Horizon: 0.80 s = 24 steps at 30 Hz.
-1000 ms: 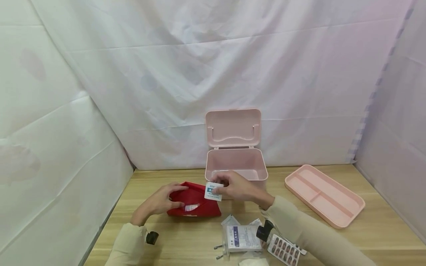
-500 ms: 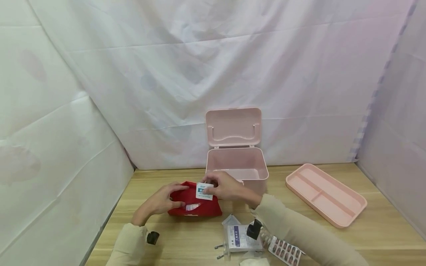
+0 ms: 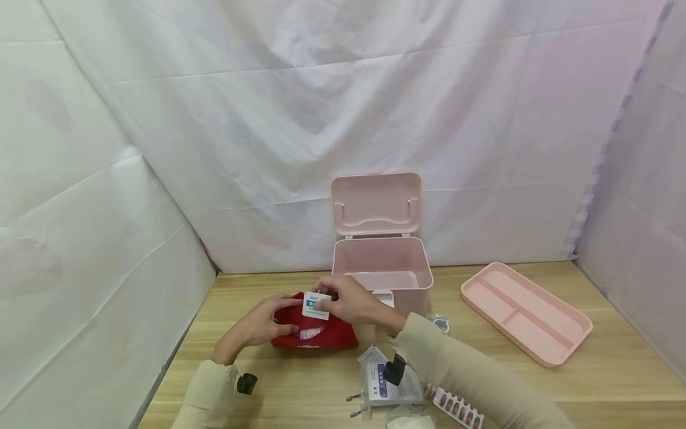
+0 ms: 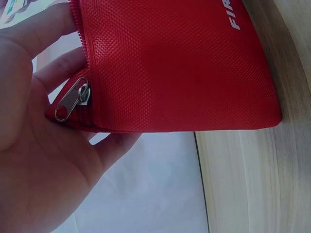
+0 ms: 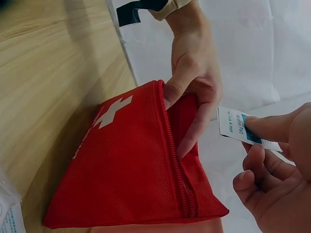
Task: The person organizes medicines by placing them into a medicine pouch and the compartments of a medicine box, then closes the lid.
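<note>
In the head view, the right hand [image 3: 351, 302] had moved left since a second ago, carrying a white packet [image 3: 316, 305] from above the right end of the red pouch [image 3: 337, 335] to over its opening. The left hand [image 3: 261, 323] stayed at the pouch's left end. As the right sleeve [image 3: 445, 357] shifted, a small round item [image 3: 442, 323] came into view and more of the blister pack [image 3: 455, 408] was covered. A purple-and-white packet [image 3: 376, 387] lay near it on the table [image 3: 300, 393]; its print was too small to read. Behind the right hand stood the pink box [image 3: 415, 298], lid up, with the pink tray [image 3: 538, 307] to its right.

In the left wrist view, the white letters "FIR" showed on the pouch, cut off by the frame edge. The left hand held the zipped end, some fingers passing behind it, beside the metal zip pull [image 4: 70, 101].

In the right wrist view, the white packet read "Alcohol Pad". The right hand pinched it between thumb and fingers, the other fingers curled, just beside the open pouch. The left hand reached down to the pouch, its thumb at the zip edge and a finger inside the opening. The pouch bore a white cross [image 5: 115, 111]; the lettering beside it was illegible.
</note>
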### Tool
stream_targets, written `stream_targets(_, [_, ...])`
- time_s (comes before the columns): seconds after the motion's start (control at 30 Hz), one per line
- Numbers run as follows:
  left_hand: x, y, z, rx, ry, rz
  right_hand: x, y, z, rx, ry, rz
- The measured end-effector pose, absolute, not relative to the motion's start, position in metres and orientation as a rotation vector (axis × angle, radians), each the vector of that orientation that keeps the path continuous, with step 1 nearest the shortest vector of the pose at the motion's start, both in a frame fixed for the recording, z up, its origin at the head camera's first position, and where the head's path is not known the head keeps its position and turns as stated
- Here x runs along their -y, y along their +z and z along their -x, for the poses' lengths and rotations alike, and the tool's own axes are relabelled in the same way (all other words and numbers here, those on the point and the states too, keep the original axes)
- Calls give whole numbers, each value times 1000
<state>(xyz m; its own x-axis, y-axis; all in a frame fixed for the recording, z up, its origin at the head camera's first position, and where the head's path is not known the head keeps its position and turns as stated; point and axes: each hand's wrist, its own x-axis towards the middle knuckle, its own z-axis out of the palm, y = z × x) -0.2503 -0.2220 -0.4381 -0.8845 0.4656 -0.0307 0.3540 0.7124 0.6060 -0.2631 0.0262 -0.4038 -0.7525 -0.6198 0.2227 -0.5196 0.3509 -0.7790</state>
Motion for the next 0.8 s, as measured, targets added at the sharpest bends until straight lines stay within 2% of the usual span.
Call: stream_targets(0.8, [222, -438, 249, -2758, 915, -710, -19, -412, 262, -2562, -1258, 1117])
